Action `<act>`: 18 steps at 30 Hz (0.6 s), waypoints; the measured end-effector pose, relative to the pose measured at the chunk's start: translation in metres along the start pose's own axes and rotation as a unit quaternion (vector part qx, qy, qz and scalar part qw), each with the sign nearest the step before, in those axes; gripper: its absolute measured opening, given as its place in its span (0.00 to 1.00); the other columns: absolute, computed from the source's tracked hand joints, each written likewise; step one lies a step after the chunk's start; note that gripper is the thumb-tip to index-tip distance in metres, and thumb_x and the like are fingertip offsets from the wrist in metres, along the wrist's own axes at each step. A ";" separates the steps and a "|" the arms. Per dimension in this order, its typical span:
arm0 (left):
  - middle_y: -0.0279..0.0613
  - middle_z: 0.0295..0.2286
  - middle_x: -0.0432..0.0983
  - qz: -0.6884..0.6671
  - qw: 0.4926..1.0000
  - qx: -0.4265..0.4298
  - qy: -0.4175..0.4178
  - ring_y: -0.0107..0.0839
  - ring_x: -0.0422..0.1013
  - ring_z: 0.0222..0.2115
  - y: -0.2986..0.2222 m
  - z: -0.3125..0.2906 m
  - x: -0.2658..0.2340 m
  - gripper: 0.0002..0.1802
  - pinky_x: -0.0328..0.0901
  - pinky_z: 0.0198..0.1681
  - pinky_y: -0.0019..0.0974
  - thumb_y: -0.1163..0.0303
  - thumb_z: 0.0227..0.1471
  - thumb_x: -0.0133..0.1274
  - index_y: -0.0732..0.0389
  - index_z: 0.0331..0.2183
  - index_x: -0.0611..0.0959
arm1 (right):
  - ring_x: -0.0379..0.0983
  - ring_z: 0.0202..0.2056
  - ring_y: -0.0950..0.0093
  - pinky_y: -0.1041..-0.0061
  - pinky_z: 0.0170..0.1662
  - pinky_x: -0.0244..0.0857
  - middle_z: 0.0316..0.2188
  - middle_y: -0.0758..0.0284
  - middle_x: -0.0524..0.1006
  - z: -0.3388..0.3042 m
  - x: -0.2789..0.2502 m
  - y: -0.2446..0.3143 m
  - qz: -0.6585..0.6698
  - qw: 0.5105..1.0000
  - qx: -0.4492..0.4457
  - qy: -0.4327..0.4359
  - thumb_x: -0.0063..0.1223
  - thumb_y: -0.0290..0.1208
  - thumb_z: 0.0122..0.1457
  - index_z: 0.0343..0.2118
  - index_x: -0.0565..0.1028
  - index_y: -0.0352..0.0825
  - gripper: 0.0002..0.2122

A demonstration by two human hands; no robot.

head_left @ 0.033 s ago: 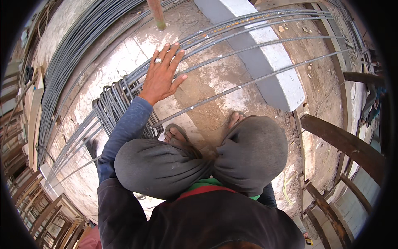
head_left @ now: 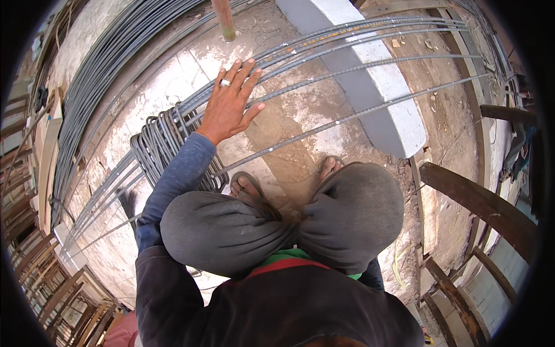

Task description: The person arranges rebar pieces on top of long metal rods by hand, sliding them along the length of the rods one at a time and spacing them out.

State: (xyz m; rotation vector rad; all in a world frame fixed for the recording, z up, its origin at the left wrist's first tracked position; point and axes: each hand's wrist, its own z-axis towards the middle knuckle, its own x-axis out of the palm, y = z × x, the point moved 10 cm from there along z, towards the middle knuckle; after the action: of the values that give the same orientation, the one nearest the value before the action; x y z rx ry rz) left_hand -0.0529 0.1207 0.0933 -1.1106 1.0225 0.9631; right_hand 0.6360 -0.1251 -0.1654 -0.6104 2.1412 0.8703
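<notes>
And the left grip (head_left: 227, 110) is lying over the rods (head_left: 293, 52), palm down, fingers (head_left: 250, 84) fanning out a little and curling round nothing. It's looking flat and loose, though whether the palm is pressing on steel I can't tell. The right grip isn't showing, so as far as the view is telling, the left is being the nearer one.

Now, here's the angle everything is hanging on: the rods are running long, slanting from the floor's (head_left: 289, 115) lower left edge to its upper right corner, while the fingers are pointing more toward the upper edge, crossing that long axis rather than lining up with it.

So where is the steel sitting? The upper rods are passing beneath the fingers, coming out to the right and stretching over the slab (head_left: 384, 130). One lone rod (head_left: 337, 122) is running lower, well apart from the fingertips, closer to the feet (head_left: 245, 184). Leftward, the ties (head_left: 159, 139) are bunching just beside the wrist, seemingly ringing the rods, with the sleeve (head_left: 188, 165) slanting across them.
</notes>
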 end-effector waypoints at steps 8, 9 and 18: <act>0.45 0.65 0.48 -0.011 1.000 0.028 -0.010 0.46 0.44 0.67 -0.005 0.003 -0.001 0.37 0.41 0.68 0.53 0.49 0.60 0.48 0.56 0.64 0.59 | 0.79 0.31 0.57 0.59 0.33 0.69 0.27 0.54 0.81 -0.003 -0.019 0.029 -0.121 0.991 0.037 0.051 0.53 0.41 0.56 0.31 0.80 0.31 0.15; 0.45 0.66 0.48 -0.040 0.999 0.019 0.000 0.47 0.43 0.67 -0.002 0.002 -0.002 0.37 0.41 0.68 0.53 0.51 0.60 0.48 0.56 0.64 0.59 | 0.79 0.31 0.57 0.59 0.33 0.69 0.27 0.54 0.81 -0.001 -0.024 0.034 -0.144 0.987 0.038 0.057 0.53 0.41 0.57 0.31 0.80 0.31 0.15; 0.52 0.58 0.65 0.001 0.994 -0.104 -0.027 0.50 0.59 0.60 0.081 -0.072 -0.054 0.30 0.51 0.63 0.51 0.60 0.59 0.51 0.62 0.59 0.68 | 0.77 0.29 0.52 0.58 0.31 0.68 0.23 0.53 0.78 -0.027 -0.088 0.286 -0.249 0.937 -0.244 -0.035 0.53 0.45 0.59 0.26 0.79 0.34 0.16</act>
State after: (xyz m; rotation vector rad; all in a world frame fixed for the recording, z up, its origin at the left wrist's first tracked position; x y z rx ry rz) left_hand -0.1546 0.0593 0.1171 -1.2480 0.8942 1.1148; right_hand 0.4942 0.0561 0.0275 -1.2848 1.5848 1.1077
